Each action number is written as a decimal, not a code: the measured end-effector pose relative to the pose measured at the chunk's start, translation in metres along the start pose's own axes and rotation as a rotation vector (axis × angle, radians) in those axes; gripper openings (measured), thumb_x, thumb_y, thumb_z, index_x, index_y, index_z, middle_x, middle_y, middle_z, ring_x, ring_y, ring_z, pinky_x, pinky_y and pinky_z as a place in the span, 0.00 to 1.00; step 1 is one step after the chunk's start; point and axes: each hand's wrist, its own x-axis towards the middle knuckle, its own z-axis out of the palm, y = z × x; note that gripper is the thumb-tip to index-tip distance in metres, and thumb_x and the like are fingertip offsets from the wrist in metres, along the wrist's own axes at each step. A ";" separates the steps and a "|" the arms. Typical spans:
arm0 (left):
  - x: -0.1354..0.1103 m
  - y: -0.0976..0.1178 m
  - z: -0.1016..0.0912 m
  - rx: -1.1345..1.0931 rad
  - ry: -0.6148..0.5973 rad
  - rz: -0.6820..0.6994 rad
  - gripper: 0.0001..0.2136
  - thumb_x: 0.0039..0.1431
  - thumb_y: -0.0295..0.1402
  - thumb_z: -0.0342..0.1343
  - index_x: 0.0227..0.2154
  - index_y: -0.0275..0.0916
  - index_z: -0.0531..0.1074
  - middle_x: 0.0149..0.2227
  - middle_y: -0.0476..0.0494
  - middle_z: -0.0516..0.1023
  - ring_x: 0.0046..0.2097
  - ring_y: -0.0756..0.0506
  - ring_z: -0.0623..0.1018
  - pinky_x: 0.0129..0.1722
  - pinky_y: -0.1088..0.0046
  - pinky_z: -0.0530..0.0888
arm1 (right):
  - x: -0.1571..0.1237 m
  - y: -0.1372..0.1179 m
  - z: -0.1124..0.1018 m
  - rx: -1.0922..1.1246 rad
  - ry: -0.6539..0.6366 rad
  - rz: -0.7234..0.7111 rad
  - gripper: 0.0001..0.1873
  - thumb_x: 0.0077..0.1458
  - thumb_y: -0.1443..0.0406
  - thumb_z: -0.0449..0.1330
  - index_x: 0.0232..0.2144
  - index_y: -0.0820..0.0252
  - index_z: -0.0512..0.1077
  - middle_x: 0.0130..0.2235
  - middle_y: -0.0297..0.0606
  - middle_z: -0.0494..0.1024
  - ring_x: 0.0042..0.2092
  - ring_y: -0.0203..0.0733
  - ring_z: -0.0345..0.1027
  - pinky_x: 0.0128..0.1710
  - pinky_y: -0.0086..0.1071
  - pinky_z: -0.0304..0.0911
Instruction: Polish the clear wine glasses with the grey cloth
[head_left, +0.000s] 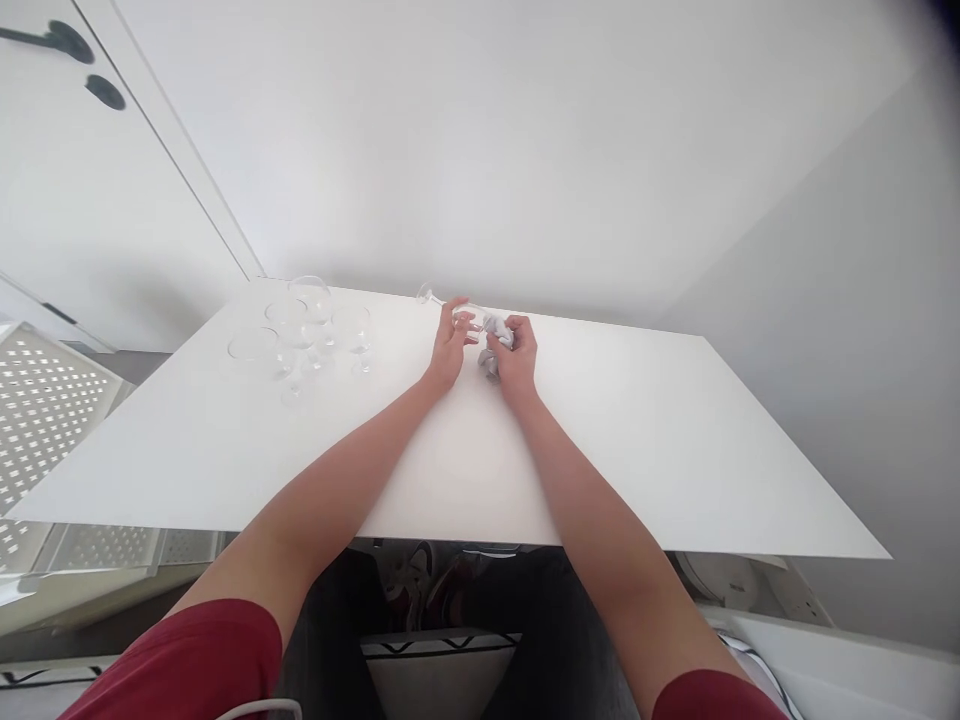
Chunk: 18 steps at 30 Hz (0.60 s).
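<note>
My left hand [452, 344] is closed around a clear stemmed glass [442, 303] held on its side, with its foot pointing up and left toward the wall. My right hand [514, 352] is closed on a bunched grey cloth [495, 330] pressed against the bowl end of that glass. Both hands hover over the far middle of a white table [645, 450]. Several more clear stemmed glasses [311, 325] stand upright together on the table to the left of my hands.
A white wall rises right behind the table. A white door with dark handles [71, 45] is at the upper left. A white perforated rack [45, 410] stands left of the table. Shoes [431, 580] lie on the floor under the table's front edge.
</note>
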 end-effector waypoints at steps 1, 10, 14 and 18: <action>0.000 0.000 0.001 -0.015 0.006 -0.006 0.19 0.76 0.52 0.54 0.62 0.51 0.69 0.55 0.40 0.73 0.51 0.44 0.79 0.51 0.67 0.77 | -0.001 0.000 0.001 -0.090 -0.003 -0.047 0.17 0.57 0.56 0.65 0.44 0.55 0.66 0.48 0.38 0.67 0.45 0.36 0.66 0.43 0.28 0.70; -0.005 0.006 0.000 -0.027 0.061 -0.004 0.19 0.75 0.52 0.55 0.62 0.52 0.69 0.58 0.40 0.72 0.56 0.42 0.76 0.54 0.66 0.74 | -0.010 -0.003 0.001 -0.163 -0.209 -0.041 0.20 0.66 0.53 0.61 0.55 0.53 0.74 0.61 0.43 0.65 0.58 0.39 0.68 0.56 0.31 0.72; -0.006 0.007 0.002 0.025 0.007 0.035 0.20 0.76 0.53 0.54 0.62 0.51 0.69 0.58 0.39 0.74 0.55 0.41 0.78 0.57 0.64 0.72 | -0.005 0.003 -0.007 -0.041 -0.065 0.018 0.31 0.58 0.51 0.69 0.57 0.52 0.63 0.57 0.41 0.69 0.48 0.35 0.72 0.45 0.28 0.73; -0.003 0.005 0.001 0.014 0.058 0.010 0.22 0.74 0.55 0.56 0.63 0.52 0.68 0.60 0.39 0.74 0.58 0.39 0.79 0.57 0.62 0.73 | 0.001 0.000 -0.013 -0.034 -0.118 -0.056 0.28 0.57 0.49 0.72 0.51 0.56 0.70 0.53 0.42 0.77 0.50 0.40 0.74 0.50 0.31 0.75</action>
